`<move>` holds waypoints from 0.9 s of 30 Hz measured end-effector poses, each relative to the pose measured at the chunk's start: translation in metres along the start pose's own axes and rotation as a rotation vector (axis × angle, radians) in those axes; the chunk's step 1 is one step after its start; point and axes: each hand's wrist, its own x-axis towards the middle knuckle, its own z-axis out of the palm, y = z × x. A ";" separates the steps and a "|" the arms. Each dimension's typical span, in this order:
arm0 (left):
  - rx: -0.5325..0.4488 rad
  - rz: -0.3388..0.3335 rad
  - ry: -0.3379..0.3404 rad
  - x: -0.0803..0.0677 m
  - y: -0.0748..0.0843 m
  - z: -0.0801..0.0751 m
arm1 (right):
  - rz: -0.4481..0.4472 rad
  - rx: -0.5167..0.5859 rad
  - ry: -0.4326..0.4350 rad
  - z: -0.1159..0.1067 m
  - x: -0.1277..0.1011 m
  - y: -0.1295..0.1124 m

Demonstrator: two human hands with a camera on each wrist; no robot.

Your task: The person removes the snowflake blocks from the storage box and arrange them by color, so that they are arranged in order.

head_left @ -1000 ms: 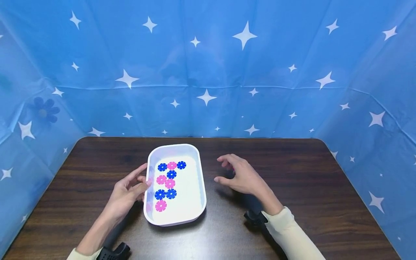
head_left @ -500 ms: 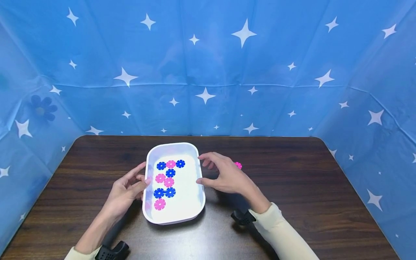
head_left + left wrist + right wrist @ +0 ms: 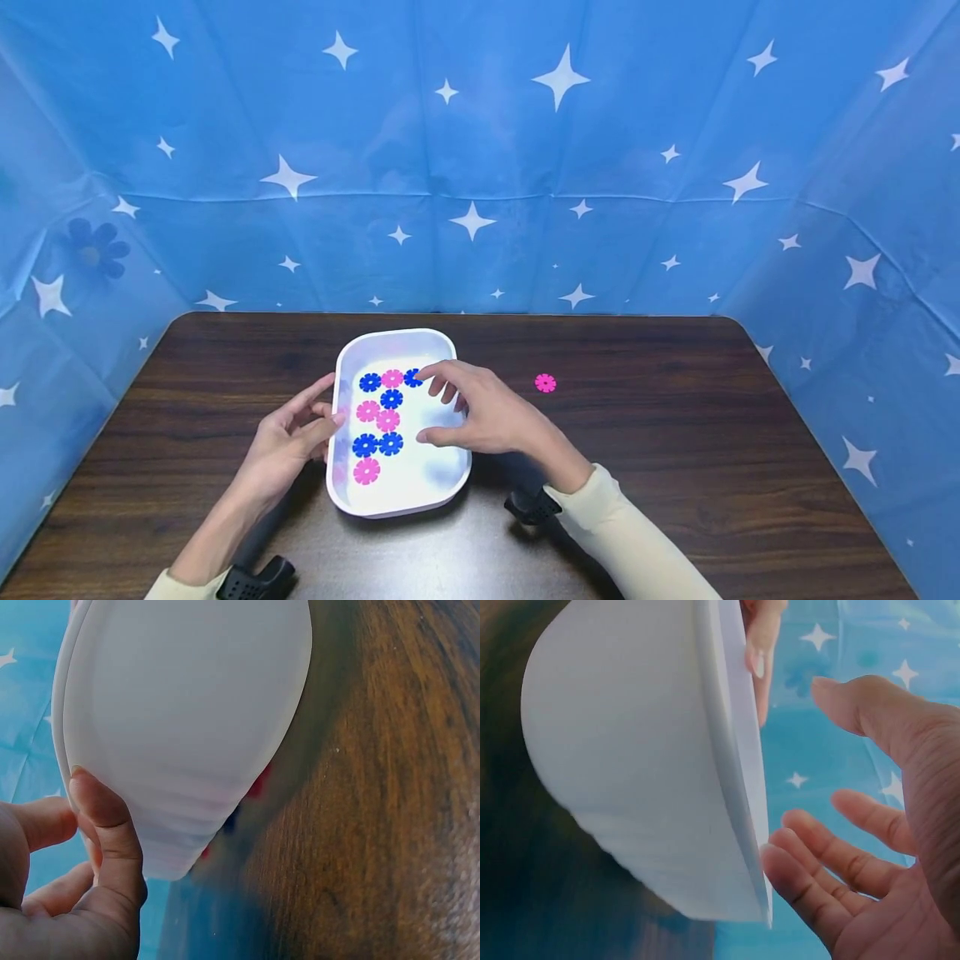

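My left hand (image 3: 281,454) grips the left rim of a white plastic tray (image 3: 435,492), thumb over the edge and fingers along the outer wall. The left wrist view shows the thumb and fingers (image 3: 105,802) pinching that rim. Inside the tray lie several blue and pink notched plastic discs, among them a blue disc (image 3: 391,443) and a pink disc (image 3: 367,471). Above the tray's right side, my right hand (image 3: 491,408) has its fingers and thumb spread apart with nothing between them. Its forefinger overlaps a blue disc (image 3: 411,378) in the head view.
One pink notched disc (image 3: 545,383) lies on the dark wooden table (image 3: 675,417), right of the tray. A blue curtain (image 3: 480,125) with white stars encloses the back and sides. Black wrist mounts (image 3: 532,506) sit below both wrists.
My right hand has moved left from beside the tray, past its right rim, to over its inside. The pink disc on the table has come into full view. My left hand keeps its grip.
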 end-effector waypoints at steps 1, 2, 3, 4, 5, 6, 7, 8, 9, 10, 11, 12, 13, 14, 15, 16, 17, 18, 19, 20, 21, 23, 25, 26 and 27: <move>0.002 0.000 0.000 0.000 0.000 0.000 | -0.007 0.010 -0.010 0.002 0.002 -0.001; 0.003 0.001 -0.002 0.000 -0.001 0.000 | -0.011 0.018 -0.022 0.004 0.003 -0.002; 0.002 0.001 -0.003 0.000 -0.001 0.000 | -0.016 0.020 -0.034 0.006 0.005 -0.003; 0.003 0.001 -0.003 0.000 -0.001 0.000 | -0.022 0.023 -0.048 0.008 0.006 -0.005; 0.003 0.001 -0.003 0.000 -0.001 0.000 | -0.028 0.025 -0.061 0.010 0.008 -0.006; 0.006 0.001 -0.002 0.001 -0.001 0.000 | -0.032 0.027 -0.075 0.012 0.010 -0.008; 0.008 0.001 -0.002 0.001 -0.001 -0.001 | -0.035 0.028 -0.087 0.014 0.011 -0.009; 0.010 0.001 -0.002 0.001 -0.001 -0.001 | -0.038 0.026 -0.100 0.017 0.013 -0.011; 0.013 0.001 -0.002 0.000 -0.001 -0.001 | -0.041 0.024 -0.112 0.019 0.015 -0.012; 0.017 0.002 -0.002 0.000 -0.001 -0.001 | -0.041 0.021 -0.123 0.022 0.016 -0.013; 0.020 0.001 -0.003 0.000 -0.001 -0.001 | -0.042 0.015 -0.133 0.024 0.018 -0.014; 0.022 0.002 -0.004 0.000 -0.001 -0.001 | -0.042 0.011 -0.143 0.027 0.020 -0.015; 0.020 0.004 -0.004 0.000 -0.001 -0.001 | -0.044 0.004 -0.152 0.030 0.021 -0.015; 0.018 0.004 -0.006 0.000 -0.001 -0.001 | -0.044 -0.004 -0.162 0.032 0.022 -0.016; 0.014 0.006 -0.006 0.000 -0.002 -0.001 | -0.044 -0.011 -0.173 0.035 0.023 -0.016; 0.012 0.007 -0.007 0.000 -0.002 -0.001 | -0.046 -0.018 -0.184 0.037 0.024 -0.017; 0.007 0.008 -0.008 0.000 -0.002 -0.001 | -0.050 -0.029 -0.194 0.040 0.025 -0.017; 0.003 0.010 -0.010 0.000 -0.002 -0.001 | -0.051 -0.036 -0.202 0.042 0.026 -0.018; 0.001 0.010 -0.010 0.000 -0.002 -0.001 | -0.053 -0.047 -0.209 0.045 0.027 -0.018; 0.001 0.009 -0.012 0.000 -0.002 -0.001 | -0.054 -0.055 -0.213 0.047 0.028 -0.018; 0.002 0.010 -0.011 0.000 -0.002 -0.001 | -0.059 -0.061 -0.216 0.049 0.029 -0.018; 0.004 0.011 -0.011 0.000 -0.002 -0.001 | -0.067 -0.072 -0.223 0.053 0.031 -0.019; 0.008 0.012 -0.009 0.000 -0.002 -0.001 | -0.069 -0.072 -0.234 0.057 0.034 -0.018; 0.007 0.012 -0.009 0.000 -0.002 -0.001 | -0.067 -0.070 -0.244 0.059 0.035 -0.018; 0.004 0.011 -0.009 0.001 -0.002 -0.001 | -0.066 -0.074 -0.253 0.061 0.036 -0.018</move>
